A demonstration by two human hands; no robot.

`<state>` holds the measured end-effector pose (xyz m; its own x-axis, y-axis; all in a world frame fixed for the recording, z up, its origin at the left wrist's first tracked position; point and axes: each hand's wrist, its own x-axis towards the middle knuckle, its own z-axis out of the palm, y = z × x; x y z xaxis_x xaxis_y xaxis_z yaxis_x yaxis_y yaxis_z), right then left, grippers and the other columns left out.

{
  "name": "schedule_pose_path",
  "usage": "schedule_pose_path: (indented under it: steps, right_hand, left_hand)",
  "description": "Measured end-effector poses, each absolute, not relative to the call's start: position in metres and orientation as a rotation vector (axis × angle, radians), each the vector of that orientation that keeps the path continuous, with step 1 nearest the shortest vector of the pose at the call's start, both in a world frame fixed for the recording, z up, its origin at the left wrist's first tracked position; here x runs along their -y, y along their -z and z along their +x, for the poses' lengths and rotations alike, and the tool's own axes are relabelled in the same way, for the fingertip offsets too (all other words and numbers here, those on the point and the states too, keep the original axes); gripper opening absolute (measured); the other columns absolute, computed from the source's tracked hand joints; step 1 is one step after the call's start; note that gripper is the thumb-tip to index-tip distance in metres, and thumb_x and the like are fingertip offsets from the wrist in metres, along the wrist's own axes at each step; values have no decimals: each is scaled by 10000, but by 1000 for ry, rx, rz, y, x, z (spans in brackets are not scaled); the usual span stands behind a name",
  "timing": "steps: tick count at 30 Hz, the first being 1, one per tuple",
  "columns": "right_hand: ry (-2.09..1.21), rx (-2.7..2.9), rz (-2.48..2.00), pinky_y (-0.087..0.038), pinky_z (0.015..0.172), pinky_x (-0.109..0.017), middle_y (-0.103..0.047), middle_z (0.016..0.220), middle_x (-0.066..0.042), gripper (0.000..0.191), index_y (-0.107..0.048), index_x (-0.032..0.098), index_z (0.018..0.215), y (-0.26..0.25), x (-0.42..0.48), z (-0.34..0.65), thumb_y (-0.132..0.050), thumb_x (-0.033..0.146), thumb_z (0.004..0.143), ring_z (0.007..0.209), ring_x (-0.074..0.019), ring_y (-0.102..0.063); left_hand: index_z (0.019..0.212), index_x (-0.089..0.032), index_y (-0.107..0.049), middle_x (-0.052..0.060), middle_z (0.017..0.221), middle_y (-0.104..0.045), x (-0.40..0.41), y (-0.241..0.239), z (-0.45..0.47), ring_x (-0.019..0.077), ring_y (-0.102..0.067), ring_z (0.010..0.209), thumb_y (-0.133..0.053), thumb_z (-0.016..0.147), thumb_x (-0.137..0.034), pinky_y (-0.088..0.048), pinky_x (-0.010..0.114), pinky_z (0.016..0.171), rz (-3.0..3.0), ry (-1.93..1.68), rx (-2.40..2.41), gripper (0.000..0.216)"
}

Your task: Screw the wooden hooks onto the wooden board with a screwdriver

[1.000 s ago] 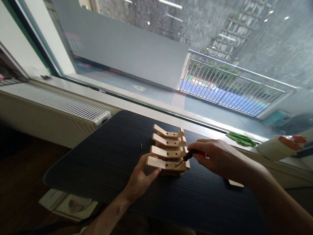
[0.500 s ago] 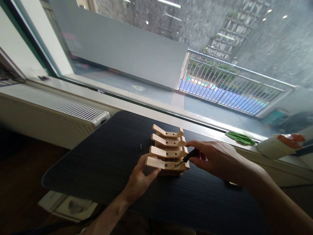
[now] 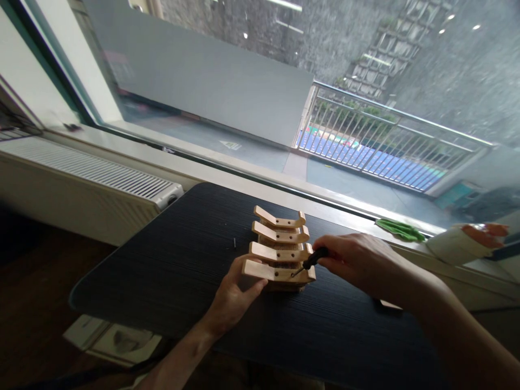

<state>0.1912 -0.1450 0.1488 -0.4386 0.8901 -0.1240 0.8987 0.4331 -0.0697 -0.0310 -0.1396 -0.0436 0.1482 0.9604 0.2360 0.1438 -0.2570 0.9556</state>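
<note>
A wooden rack (image 3: pixel 280 252) with several curved hook-shaped pieces in a row lies on the dark table. Two holes show in each piece. My left hand (image 3: pixel 233 290) grips the left end of the nearest hook piece (image 3: pixel 260 271), thumb in front and fingers behind. In my right hand (image 3: pixel 351 255) is a black-handled screwdriver (image 3: pixel 312 259), slanting down to the left. Its tip meets the right hole of that same nearest piece. Whether a screw sits under the tip is too small to tell.
A loose screw (image 3: pixel 234 242) lies on the table (image 3: pixel 162 271) left of the rack. A thin light-edged object (image 3: pixel 390 304) lies under my right forearm. On the windowsill are a green cloth (image 3: pixel 400 229) and a white container (image 3: pixel 450 246). The radiator (image 3: pixel 101 173) stands at left.
The fingers of my right hand have shifted and curled more closely around the screwdriver handle. The tip stays at the same hole, and my left hand keeps its place.
</note>
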Motion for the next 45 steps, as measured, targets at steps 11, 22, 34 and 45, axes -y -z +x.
schedule_pose_path:
  steps: [11, 22, 34, 45]
  right_hand:
    - [208, -2631, 1620, -320, 580, -234, -649, 802, -16, 262, -595, 263, 1036, -157, 146, 184, -402, 265, 860, 677, -142, -562]
    - [253, -2620, 1590, -321, 569, -229, -651, 769, -2, 265, -603, 268, 1031, -153, 144, 191, -446, 220, 824, 642, -130, -558]
    - [206, -2646, 1611, -328, 581, -244, -627, 791, 14, 254, -588, 303, 1050, -154, 145, 185, -403, 353, 883, 667, -130, -547]
    - [341, -2685, 1508, -357, 637, -240, -624, 907, 5, 289, -591, 299, 1066, -158, 147, 191, -428, 200, 849, 740, -126, -557]
  left_hand:
    - [1073, -220, -492, 27, 1095, -576, 140, 44, -31, 168, -545, 1027, -611, 748, -258, -422, 291, 914, 1586, -1186, -1105, 348]
    - [1071, -209, -509, 37, 1093, -588, 140, 43, -31, 178, -556, 1017, -615, 737, -258, -437, 300, 899, 1565, -1201, -1105, 353]
    - [1061, -214, -510, 33, 1082, -588, 139, 43, -31, 177, -552, 1020, -614, 738, -259, -431, 301, 905, 1570, -1210, -1098, 342]
    - [1064, -213, -504, 39, 1091, -584, 141, 41, -31, 187, -540, 1042, -602, 750, -269, -416, 330, 928, 1568, -1190, -1093, 334]
